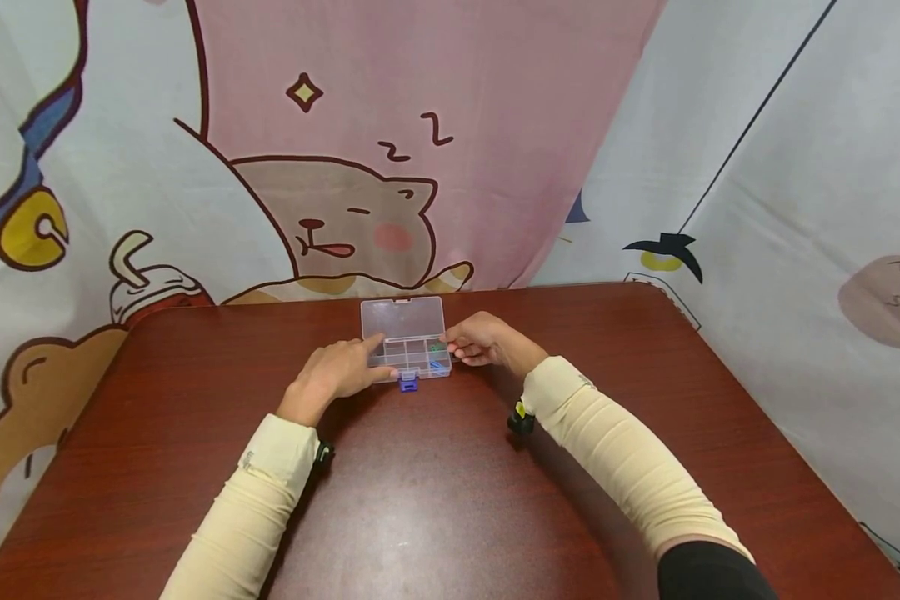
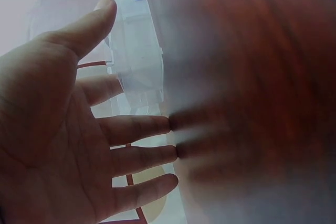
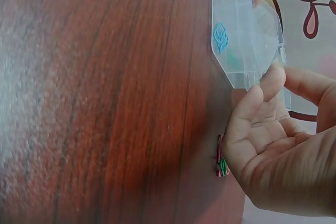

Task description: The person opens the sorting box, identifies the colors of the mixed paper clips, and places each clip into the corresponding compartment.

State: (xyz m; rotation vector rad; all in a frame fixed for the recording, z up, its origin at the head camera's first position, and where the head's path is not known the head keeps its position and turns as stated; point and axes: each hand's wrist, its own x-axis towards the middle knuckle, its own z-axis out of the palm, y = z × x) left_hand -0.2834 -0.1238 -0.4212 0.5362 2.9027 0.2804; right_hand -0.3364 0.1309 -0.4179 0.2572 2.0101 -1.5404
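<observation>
Your left hand [image 1: 332, 372], straight-fingered, touching the open box [image 1: 395, 347] at its left, your right hand [image 1: 486, 340] curled at its right end, grasp unclear, blue pieces [image 1: 438, 367] inside it.

A small clear plastic box [image 1: 394, 360] sits near the far edge of a glossy reddish-brown surface [image 1: 420, 492], its lid [image 1: 402, 318] raised, a blue latch [image 1: 408, 384] at the front. Its right-hand compartments hold something green [image 1: 436, 347] behind something blue [image 1: 438, 366]. A person's left hand [image 1: 337, 371] spans the box's left end; the right hand [image 1: 486, 338] has bent fingers at its right end. Both forearms wear cream sleeves [image 1: 622, 458]. Behind hangs a cartoon-printed curtain [image 1: 450, 58] with a sleeping animal.
</observation>
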